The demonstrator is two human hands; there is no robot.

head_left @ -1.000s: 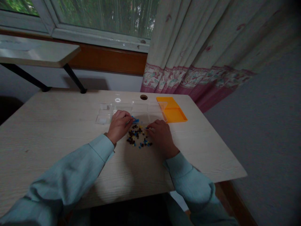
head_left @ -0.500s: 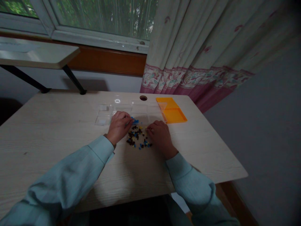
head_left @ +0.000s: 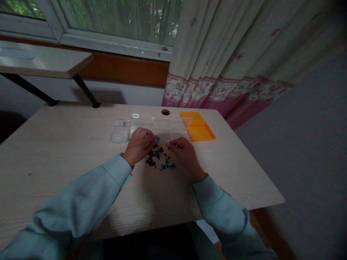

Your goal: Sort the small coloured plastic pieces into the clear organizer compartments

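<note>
A loose pile of tiny building-block pieces (head_left: 156, 154), dark brown, blue and yellow, lies on the table between my hands. My left hand (head_left: 138, 145) is at the pile's upper left, its thumb and fingertips pinched together beside some blue pieces (head_left: 158, 139). Whatever it pinches is too small to make out. On the other side, my right hand (head_left: 186, 153) curls with thumb and forefinger closed at the pile's upper right edge. Any piece between those fingertips cannot be made out either. Just beyond both hands are clear plastic trays (head_left: 161, 124), partly hidden by my left hand.
An orange tray (head_left: 202, 131) lies at the back right, overlapped by a clear tray's edge. Behind it hangs a curtain (head_left: 206, 72). A raised shelf (head_left: 46, 61) on black legs stands at the back left. The table (head_left: 238, 173) has a round cable hole (head_left: 165, 112) near its back edge.
My left hand has shifted slightly right, over the blue pieces. My right hand's fingers have lifted and curled a little, staying by the pile's edge. A bit of green now shows beside my left hand.
</note>
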